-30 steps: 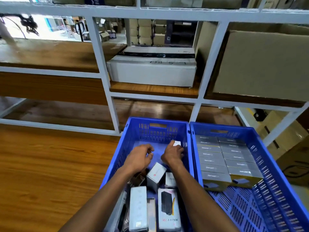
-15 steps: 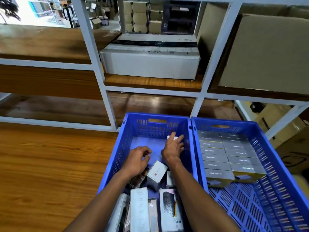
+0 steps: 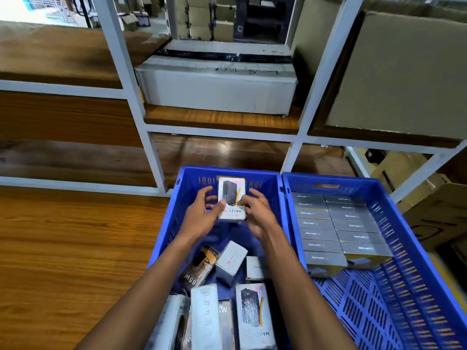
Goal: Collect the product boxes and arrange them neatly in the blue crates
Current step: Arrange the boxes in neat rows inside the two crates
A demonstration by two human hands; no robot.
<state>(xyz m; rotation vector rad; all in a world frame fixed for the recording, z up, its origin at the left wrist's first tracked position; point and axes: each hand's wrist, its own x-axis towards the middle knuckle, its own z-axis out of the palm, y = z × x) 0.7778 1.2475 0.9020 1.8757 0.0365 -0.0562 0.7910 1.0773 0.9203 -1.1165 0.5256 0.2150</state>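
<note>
in the head view the left hand (image 3: 202, 218) and right hand (image 3: 257, 213) pinch a white halley box (image 3: 231, 199) between thumbs and curled fingers over the far end of the left blue crate (image 3: 177, 210), its long axis running away from the person, printed face up.
</note>
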